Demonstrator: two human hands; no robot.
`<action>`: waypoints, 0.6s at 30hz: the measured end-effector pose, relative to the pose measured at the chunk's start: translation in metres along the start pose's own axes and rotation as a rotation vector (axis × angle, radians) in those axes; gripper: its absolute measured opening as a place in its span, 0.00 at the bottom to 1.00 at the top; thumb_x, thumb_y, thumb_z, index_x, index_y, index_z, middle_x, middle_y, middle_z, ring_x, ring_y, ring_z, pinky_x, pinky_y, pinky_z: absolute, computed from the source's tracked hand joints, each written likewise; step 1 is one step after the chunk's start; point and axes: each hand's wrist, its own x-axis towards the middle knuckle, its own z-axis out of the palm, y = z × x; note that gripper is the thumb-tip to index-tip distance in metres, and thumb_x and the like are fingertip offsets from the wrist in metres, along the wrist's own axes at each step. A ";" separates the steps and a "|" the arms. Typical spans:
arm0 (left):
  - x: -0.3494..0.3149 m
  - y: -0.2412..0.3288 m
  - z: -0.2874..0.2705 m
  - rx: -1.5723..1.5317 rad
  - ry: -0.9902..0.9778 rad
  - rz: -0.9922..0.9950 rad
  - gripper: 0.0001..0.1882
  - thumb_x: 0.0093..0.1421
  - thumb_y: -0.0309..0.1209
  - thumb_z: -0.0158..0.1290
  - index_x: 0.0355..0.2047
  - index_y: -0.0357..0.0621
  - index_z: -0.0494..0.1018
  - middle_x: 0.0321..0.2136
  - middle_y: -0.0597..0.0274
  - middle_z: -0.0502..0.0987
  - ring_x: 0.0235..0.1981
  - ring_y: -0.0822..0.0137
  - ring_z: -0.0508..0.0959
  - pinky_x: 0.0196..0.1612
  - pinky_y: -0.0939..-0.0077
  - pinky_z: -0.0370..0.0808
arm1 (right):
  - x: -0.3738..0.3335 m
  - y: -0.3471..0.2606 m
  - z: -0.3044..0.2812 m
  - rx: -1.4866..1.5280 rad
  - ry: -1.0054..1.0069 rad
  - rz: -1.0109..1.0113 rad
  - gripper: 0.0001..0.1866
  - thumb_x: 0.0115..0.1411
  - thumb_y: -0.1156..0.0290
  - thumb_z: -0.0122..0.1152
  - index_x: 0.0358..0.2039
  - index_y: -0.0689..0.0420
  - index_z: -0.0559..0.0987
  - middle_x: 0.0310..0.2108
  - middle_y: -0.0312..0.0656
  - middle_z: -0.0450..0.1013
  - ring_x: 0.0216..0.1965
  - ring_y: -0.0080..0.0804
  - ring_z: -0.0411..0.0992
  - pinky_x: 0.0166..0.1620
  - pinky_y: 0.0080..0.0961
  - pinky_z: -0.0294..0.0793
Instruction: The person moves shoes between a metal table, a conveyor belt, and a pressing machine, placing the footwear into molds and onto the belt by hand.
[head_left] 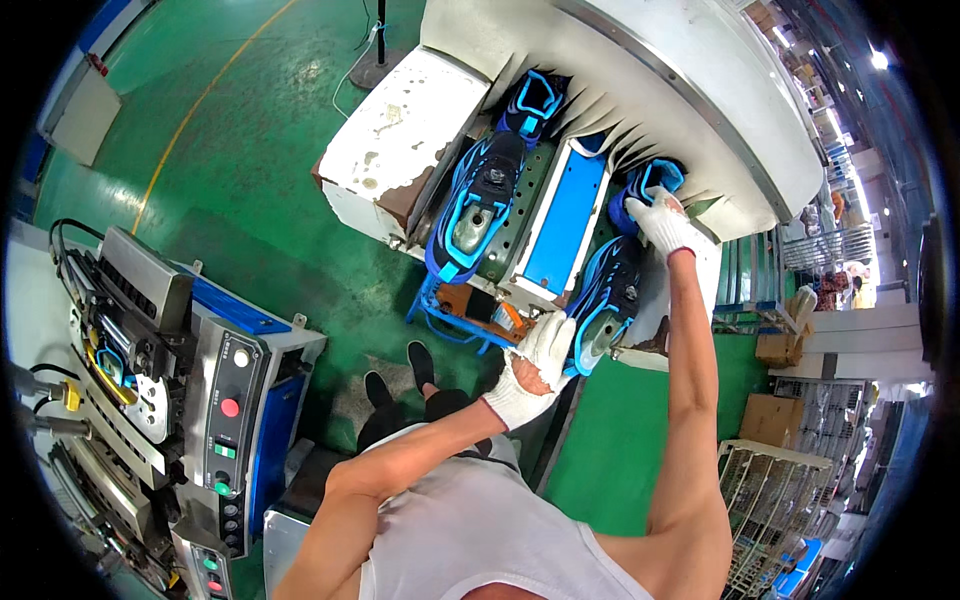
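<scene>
Both my hands wear white knit gloves with bare skin showing in patches. My left hand [538,366] is closed at the heel of a black and blue sports shoe [606,290], which sits on a last at the near right of the machine. Further in, my right hand [662,222] grips the collar of another blue shoe [633,190] by the curtain slits. On the left lane, a black and blue shoe [476,205] rests on its last, heel toward me. Beyond it, another shoe [530,108] is partly under the curtain.
The white machine [640,60] has a slitted curtain [600,95] across its opening. A blue panel [565,225] divides the two lanes. Below stands a blue-framed stand [455,310]. A control machine [230,400] is at left; wire racks [775,500] and cartons [772,418] stand at right.
</scene>
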 end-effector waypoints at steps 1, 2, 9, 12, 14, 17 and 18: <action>-0.002 -0.001 0.001 -0.018 0.021 -0.010 0.48 0.52 0.33 0.67 0.69 0.33 0.56 0.66 0.36 0.62 0.66 0.38 0.65 0.69 0.50 0.64 | -0.012 0.001 -0.008 0.071 -0.018 0.004 0.39 0.58 0.40 0.58 0.59 0.60 0.77 0.52 0.58 0.78 0.57 0.53 0.75 0.61 0.40 0.71; -0.003 0.000 0.001 -0.023 0.016 -0.021 0.48 0.52 0.32 0.67 0.70 0.33 0.56 0.65 0.36 0.62 0.66 0.37 0.65 0.69 0.50 0.64 | -0.028 0.004 -0.018 0.135 -0.033 0.006 0.42 0.59 0.38 0.57 0.63 0.60 0.74 0.54 0.58 0.77 0.58 0.52 0.75 0.63 0.40 0.69; 0.005 0.006 0.003 0.072 0.009 -0.070 0.46 0.52 0.29 0.66 0.69 0.36 0.58 0.62 0.37 0.65 0.60 0.37 0.70 0.65 0.49 0.67 | -0.164 -0.031 -0.008 0.708 0.033 0.048 0.38 0.59 0.57 0.69 0.65 0.64 0.70 0.63 0.56 0.70 0.64 0.46 0.69 0.66 0.37 0.67; 0.008 0.009 0.004 0.020 0.033 -0.095 0.43 0.54 0.28 0.65 0.68 0.37 0.60 0.60 0.37 0.67 0.58 0.37 0.71 0.63 0.48 0.68 | -0.154 -0.044 -0.008 0.715 0.004 0.003 0.33 0.57 0.65 0.68 0.63 0.62 0.74 0.62 0.52 0.73 0.63 0.44 0.71 0.66 0.34 0.67; 0.017 0.012 0.003 0.046 -0.001 -0.138 0.39 0.56 0.30 0.63 0.67 0.38 0.62 0.58 0.37 0.68 0.55 0.37 0.72 0.59 0.47 0.70 | -0.141 -0.041 -0.002 0.770 -0.002 -0.051 0.29 0.57 0.66 0.66 0.59 0.62 0.77 0.63 0.53 0.72 0.64 0.44 0.70 0.66 0.34 0.67; 0.017 0.014 -0.006 0.058 0.032 -0.093 0.35 0.60 0.31 0.58 0.67 0.40 0.63 0.56 0.39 0.70 0.53 0.40 0.74 0.54 0.46 0.73 | -0.142 -0.030 0.010 0.827 0.047 -0.014 0.21 0.58 0.69 0.64 0.52 0.63 0.80 0.64 0.57 0.71 0.63 0.45 0.71 0.66 0.35 0.67; 0.013 0.010 -0.009 0.011 0.035 -0.100 0.35 0.60 0.30 0.58 0.67 0.40 0.63 0.57 0.39 0.70 0.55 0.40 0.73 0.56 0.47 0.72 | -0.146 -0.031 0.014 0.863 0.076 0.000 0.20 0.58 0.70 0.63 0.50 0.63 0.81 0.63 0.57 0.71 0.63 0.46 0.71 0.66 0.36 0.67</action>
